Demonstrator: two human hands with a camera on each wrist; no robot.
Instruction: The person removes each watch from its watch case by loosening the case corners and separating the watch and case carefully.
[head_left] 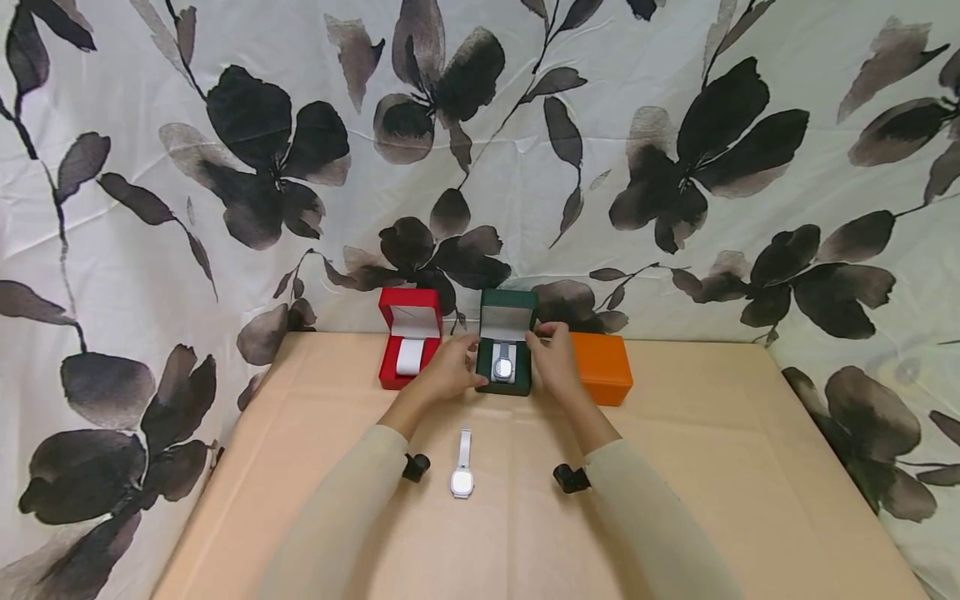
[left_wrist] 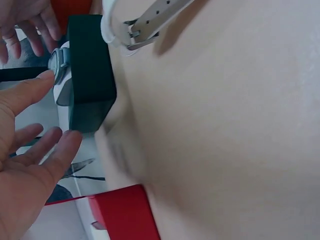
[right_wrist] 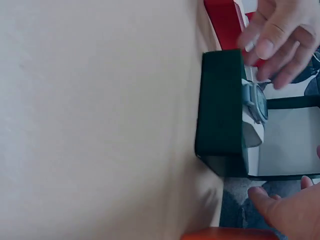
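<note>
A green watch box (head_left: 504, 385) stands with its lid raised at the back of the table. Inside it, a watch with a grey-blue strap (right_wrist: 257, 102) is wrapped round a white cushion (right_wrist: 254, 131). My left hand (head_left: 450, 368) is at the box's left side, its fingers loosely spread in the left wrist view, the thumb near the watch. At the right side is my right hand (head_left: 553, 358), fingers relaxed, close to the raised lid (head_left: 508, 310). Whether either hand touches the box is hard to tell. Nearer me, a white-strapped watch (head_left: 462, 477) lies on the table.
To the left, a red box (head_left: 390, 371) stands open with a white cushion (head_left: 409, 357) in it. A closed orange box (head_left: 602, 368) sits on the right, beside my right hand. Behind the table (head_left: 697, 467) hangs a flower-patterned cloth (head_left: 555, 217).
</note>
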